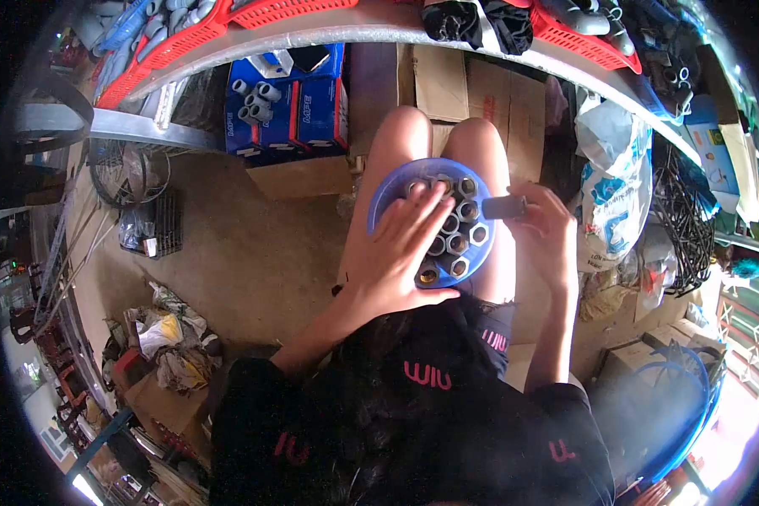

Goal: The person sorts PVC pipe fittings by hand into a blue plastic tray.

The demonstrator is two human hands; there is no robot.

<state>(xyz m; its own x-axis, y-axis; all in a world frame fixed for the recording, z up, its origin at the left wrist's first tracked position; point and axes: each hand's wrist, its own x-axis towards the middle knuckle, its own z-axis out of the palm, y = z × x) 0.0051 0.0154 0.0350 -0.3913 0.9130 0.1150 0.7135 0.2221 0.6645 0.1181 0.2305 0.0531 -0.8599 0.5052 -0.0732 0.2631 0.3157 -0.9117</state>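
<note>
A round blue plastic basket [383, 187] rests on my lap between my thighs and holds several grey pipe fittings [457, 244] with hexagonal ends, some showing brassy insides. My left hand [396, 244] lies over the left part of the basket, fingers stretched out across the fittings, and hides some of them. At the basket's right rim, my right hand [550, 232] is closed around a grey pipe fitting [504, 207], which lies sideways with one end pointing at the basket.
Blue boxes [282, 110] with loose grey fittings on top stand ahead on the left. Red baskets [177, 42] of fittings sit on the shelf [354, 35] above. At right hang a white sack [611, 194] and black cords [681, 223]. A wire basket [153, 223] stands on the floor.
</note>
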